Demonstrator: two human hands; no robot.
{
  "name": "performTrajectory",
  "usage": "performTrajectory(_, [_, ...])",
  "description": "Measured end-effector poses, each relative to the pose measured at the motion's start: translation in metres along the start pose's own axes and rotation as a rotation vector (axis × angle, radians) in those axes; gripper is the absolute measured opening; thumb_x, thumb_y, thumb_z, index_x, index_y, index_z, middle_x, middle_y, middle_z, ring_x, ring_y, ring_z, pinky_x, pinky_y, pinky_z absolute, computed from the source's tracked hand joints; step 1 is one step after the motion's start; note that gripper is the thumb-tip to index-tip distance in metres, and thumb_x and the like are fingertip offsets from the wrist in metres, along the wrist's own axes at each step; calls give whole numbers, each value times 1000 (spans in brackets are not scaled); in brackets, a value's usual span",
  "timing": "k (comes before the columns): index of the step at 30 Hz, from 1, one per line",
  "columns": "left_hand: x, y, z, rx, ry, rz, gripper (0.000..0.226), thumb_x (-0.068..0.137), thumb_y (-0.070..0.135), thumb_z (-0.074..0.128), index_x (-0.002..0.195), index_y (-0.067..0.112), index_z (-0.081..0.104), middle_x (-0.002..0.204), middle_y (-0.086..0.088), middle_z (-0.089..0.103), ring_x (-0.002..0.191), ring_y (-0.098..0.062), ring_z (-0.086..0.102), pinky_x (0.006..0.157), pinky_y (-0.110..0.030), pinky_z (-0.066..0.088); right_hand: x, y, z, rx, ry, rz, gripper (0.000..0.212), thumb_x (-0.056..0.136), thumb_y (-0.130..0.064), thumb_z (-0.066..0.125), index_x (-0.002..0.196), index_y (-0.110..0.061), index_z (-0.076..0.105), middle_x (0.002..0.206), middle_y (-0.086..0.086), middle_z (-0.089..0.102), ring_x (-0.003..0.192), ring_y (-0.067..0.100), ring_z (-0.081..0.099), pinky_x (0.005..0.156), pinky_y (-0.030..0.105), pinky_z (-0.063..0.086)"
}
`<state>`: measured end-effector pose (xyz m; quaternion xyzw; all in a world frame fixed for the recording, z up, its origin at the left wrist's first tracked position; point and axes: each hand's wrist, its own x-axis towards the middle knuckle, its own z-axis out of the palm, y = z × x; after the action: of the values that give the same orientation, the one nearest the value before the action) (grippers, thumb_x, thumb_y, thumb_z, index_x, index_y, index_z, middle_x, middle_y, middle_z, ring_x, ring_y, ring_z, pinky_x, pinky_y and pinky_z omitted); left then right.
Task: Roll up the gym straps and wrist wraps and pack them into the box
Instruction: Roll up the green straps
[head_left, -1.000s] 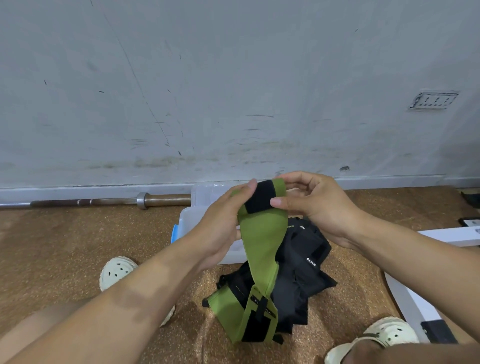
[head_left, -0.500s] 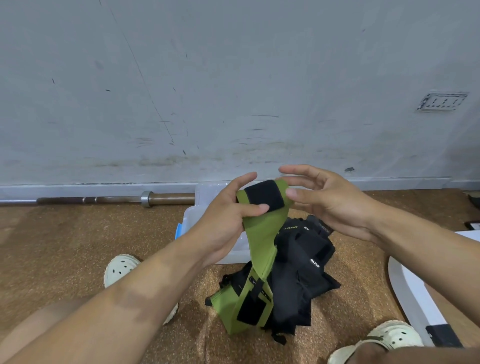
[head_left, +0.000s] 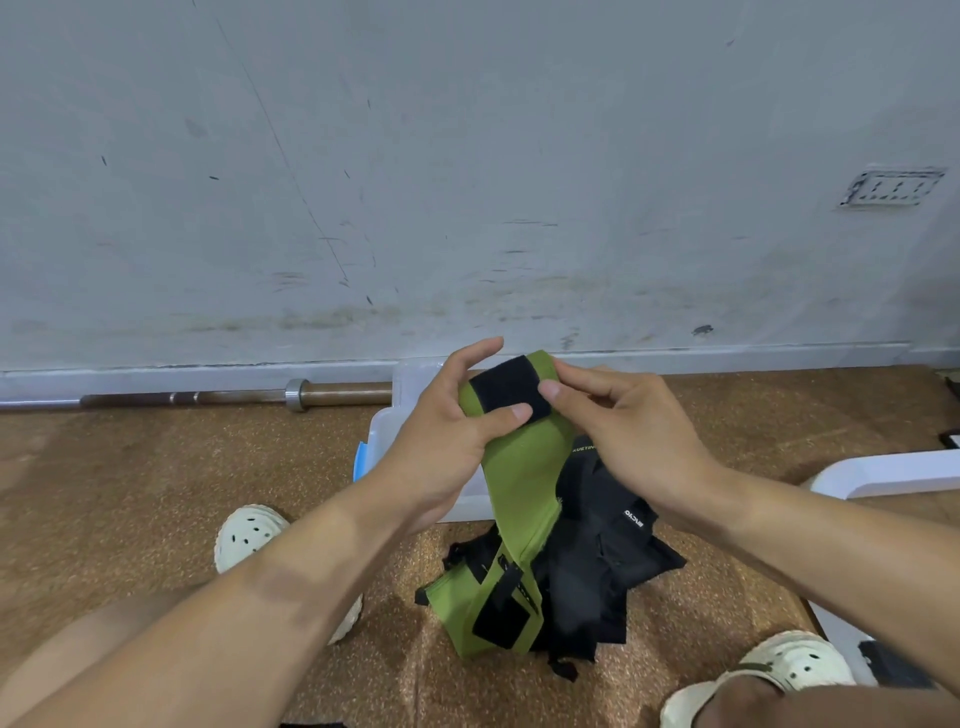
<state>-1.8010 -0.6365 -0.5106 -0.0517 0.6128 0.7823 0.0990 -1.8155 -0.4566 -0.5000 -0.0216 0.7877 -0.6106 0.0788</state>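
A green wrist wrap (head_left: 514, 483) with a black velcro patch at its top end hangs between my hands, its lower end lying folded on the floor. My left hand (head_left: 452, 436) grips the top end, thumb pressed on the black patch. My right hand (head_left: 618, 431) pinches the same end from the right. Below lies a pile of black straps and wraps (head_left: 597, 551). The clear plastic box (head_left: 384, 436) sits on the floor behind my hands, mostly hidden by them.
A barbell (head_left: 234, 399) lies along the grey wall at the left. A white lid or board (head_left: 883, 473) lies at the right. My two cream clogs, one (head_left: 249, 535) and the other (head_left: 769, 675), rest on the cork-brown floor.
My right hand, which had opened beside the wrap, has closed back onto its top end. The left hand's thumb has slid further across the black patch.
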Motion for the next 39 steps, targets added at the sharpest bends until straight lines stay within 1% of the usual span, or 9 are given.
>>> performTrajectory(5, [1,3,-1,23,-25,0,68,91,-5,69,143,35,49,129,-17,63,105,-24,73,89,-32,59,2,-7,-12,150,-130,35,61,80,-7,85,136,-21,65,102,4,80,92,19,78,86,27,61])
performTrajectory(8, [3,2,1,93,-37,14,71,89,-2,73,144,35,48,125,-17,65,104,-23,74,88,-33,58,8,-9,-20,14,-159,-23,77,65,-16,90,136,-26,62,102,4,74,80,21,75,82,27,61])
performTrajectory(14, [0,-1,3,189,-63,14,61,87,3,77,137,25,52,110,-14,74,96,-23,76,86,-37,61,13,-8,-31,-95,-293,-1,61,61,-18,90,119,-19,70,101,11,75,76,27,73,76,36,65])
performTrajectory(22, [3,0,3,123,0,24,52,81,0,81,124,18,58,88,-5,75,82,-23,75,78,-39,62,13,-6,-27,-101,-224,-88,43,69,-17,87,109,-22,73,100,15,75,72,21,76,63,23,60])
performTrajectory(27, [2,4,7,117,-34,-46,49,81,29,79,127,18,63,107,-2,78,99,-24,75,85,-44,59,12,-11,-23,-4,-103,-158,42,68,-3,88,101,-24,73,102,13,69,65,23,71,64,29,63])
performTrajectory(30, [0,7,9,77,-135,-122,56,87,56,61,131,21,65,123,-5,74,114,-27,70,96,-54,55,13,-12,-22,35,-77,-189,42,67,6,88,94,-22,73,82,-5,69,56,12,63,57,23,58])
performTrajectory(33, [2,11,9,35,-105,-137,63,91,55,63,133,9,62,126,-16,70,115,-33,69,95,-53,55,13,-7,-22,34,-77,-181,36,67,7,89,87,-17,72,72,-6,69,65,13,63,61,33,62])
performTrajectory(36, [3,10,7,-31,-61,-124,59,91,38,70,133,-1,57,126,-23,68,106,-31,70,88,-44,59,12,-10,-25,26,-119,-145,34,69,6,87,93,-14,73,78,15,70,73,25,67,71,41,64])
performTrajectory(39, [3,12,1,-82,-66,-132,56,78,26,73,129,7,58,110,-15,74,93,-24,73,81,-37,61,10,-16,-32,74,-236,-30,44,63,-16,90,104,-16,74,94,23,77,85,41,75,87,46,63])
